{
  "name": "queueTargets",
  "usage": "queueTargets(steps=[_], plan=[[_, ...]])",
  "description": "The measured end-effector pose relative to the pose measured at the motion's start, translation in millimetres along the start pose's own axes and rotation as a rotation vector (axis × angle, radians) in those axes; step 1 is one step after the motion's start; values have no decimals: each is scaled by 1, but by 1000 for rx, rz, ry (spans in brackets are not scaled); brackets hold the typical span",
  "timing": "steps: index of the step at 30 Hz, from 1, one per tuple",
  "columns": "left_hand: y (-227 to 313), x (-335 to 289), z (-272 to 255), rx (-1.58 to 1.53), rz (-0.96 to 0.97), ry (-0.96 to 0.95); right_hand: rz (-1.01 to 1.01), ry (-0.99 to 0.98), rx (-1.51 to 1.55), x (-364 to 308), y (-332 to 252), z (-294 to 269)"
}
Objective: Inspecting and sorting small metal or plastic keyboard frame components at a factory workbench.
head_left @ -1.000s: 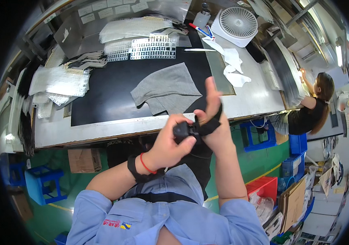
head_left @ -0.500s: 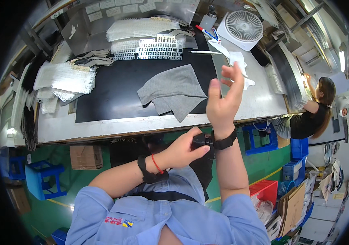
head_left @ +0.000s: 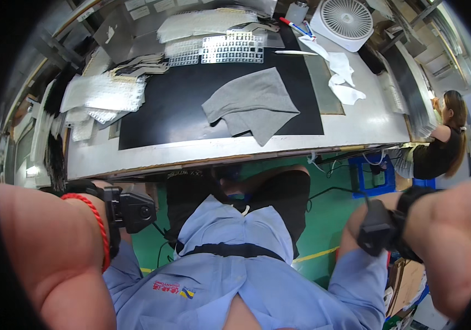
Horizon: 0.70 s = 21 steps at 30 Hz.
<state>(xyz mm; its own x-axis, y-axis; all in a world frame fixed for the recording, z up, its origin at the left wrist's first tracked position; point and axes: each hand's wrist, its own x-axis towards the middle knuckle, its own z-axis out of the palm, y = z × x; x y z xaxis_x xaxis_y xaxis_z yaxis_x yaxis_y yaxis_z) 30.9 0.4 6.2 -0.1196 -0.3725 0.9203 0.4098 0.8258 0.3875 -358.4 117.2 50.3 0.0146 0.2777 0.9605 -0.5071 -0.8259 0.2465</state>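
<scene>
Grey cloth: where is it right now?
Head view: the grey cloth lies right of centre on the black mat, near the front edge of the table, with the white grid-patterned sheet beyond it.

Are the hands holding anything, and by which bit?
Can't tell: the left hand and right hand show no fingers. The grey cloth lies untouched.
</scene>
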Motion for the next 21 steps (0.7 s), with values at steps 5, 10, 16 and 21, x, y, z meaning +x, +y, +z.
queueTargets(steps=[5, 10, 16, 21], plan=[[21, 12, -46, 84, 53, -51, 18, 52, 2, -7, 1, 0], [33, 26, -71, 57, 217, -225, -84, 162, -137, -26, 6, 13], [19, 64, -33, 69, 373, -398, -148, 294, -246, -24, 15, 21], [50, 69, -84, 85, 479, -431, -181, 315, -273, -14, 15, 36]])
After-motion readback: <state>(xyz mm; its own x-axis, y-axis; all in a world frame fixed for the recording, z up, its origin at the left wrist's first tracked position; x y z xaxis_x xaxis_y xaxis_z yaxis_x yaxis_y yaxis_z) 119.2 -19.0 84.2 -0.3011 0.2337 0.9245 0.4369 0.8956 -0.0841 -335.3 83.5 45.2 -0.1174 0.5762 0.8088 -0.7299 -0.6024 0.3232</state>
